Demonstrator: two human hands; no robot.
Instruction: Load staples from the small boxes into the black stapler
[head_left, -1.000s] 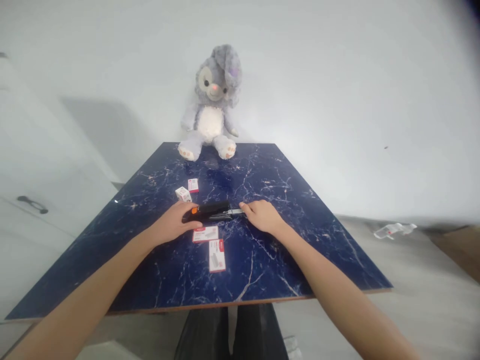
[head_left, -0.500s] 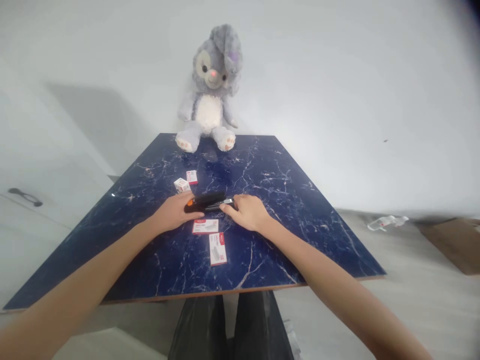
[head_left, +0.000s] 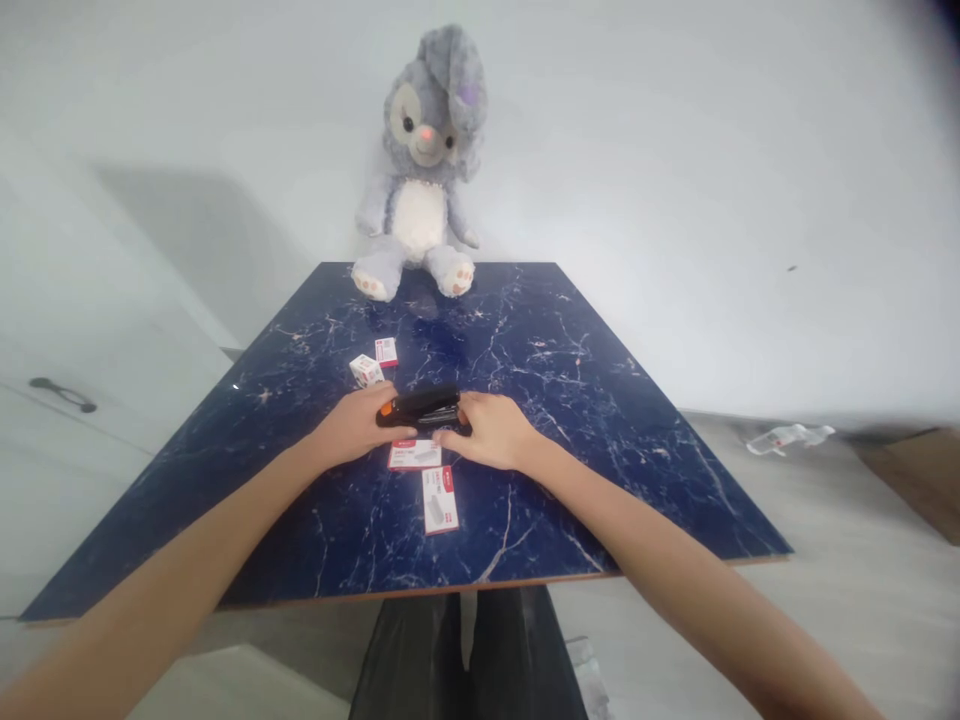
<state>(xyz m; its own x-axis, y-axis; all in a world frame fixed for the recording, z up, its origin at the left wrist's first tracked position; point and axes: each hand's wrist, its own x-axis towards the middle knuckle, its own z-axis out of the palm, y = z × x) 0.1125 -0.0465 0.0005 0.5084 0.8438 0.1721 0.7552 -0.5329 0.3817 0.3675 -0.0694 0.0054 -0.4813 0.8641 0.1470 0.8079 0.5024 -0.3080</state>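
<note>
A black stapler [head_left: 421,403] with an orange part at its left end lies sideways between my two hands. My left hand [head_left: 358,425] is closed on its left end. At its right end my right hand [head_left: 495,430] has thumb and fingers closed on the stapler's base. The upper arm of the stapler is raised a little from the base. Just nearer to me are a red and white box [head_left: 415,455], partly behind my right thumb, and a second one [head_left: 440,500] standing lengthwise. Beyond my left hand sit a small white box [head_left: 366,371] and another small box [head_left: 386,352].
A grey plush rabbit [head_left: 421,170] sits at the far edge of the blue marbled table [head_left: 585,430], against the wall. On the floor to the right are a clear plastic item [head_left: 789,438] and a brown cardboard box [head_left: 919,475]. A dark handle [head_left: 64,394] shows at the left.
My right hand's thumb has moved slightly left and nearer to me along the stapler. The stapler has turned a little, and the whole view has shifted slightly.
</note>
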